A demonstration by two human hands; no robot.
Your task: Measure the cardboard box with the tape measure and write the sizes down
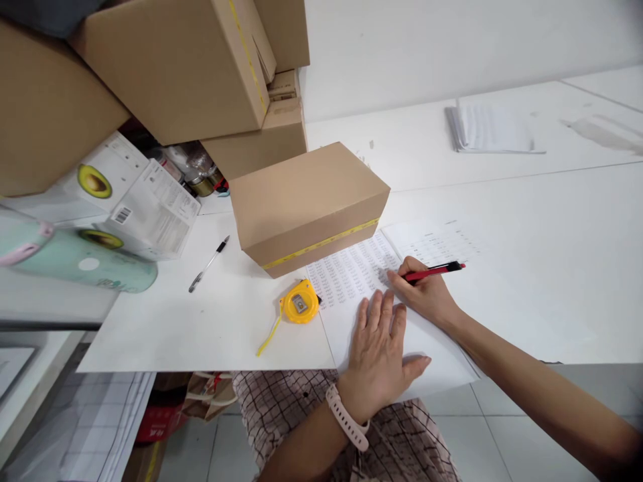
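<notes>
My right hand [424,294] is closed round a red pen [435,270], its tip down on a printed sheet of figures [351,271] on the white table [527,281]. My left hand [379,345] lies flat and open on the lower part of that sheet, fingers spread, a pale watch strap on the wrist. A yellow tape measure [300,302] with its strap trailing sits just left of the sheet. A brown cardboard box [306,204] with yellow tape stands behind the sheet and covers its top edge.
A silver pen [208,264] lies left of the box. Stacked cardboard boxes [181,67], a white avocado-printed carton [125,194] and a mint bottle [80,258] crowd the left. A stack of papers [489,127] lies far right. The table edge runs near my lap.
</notes>
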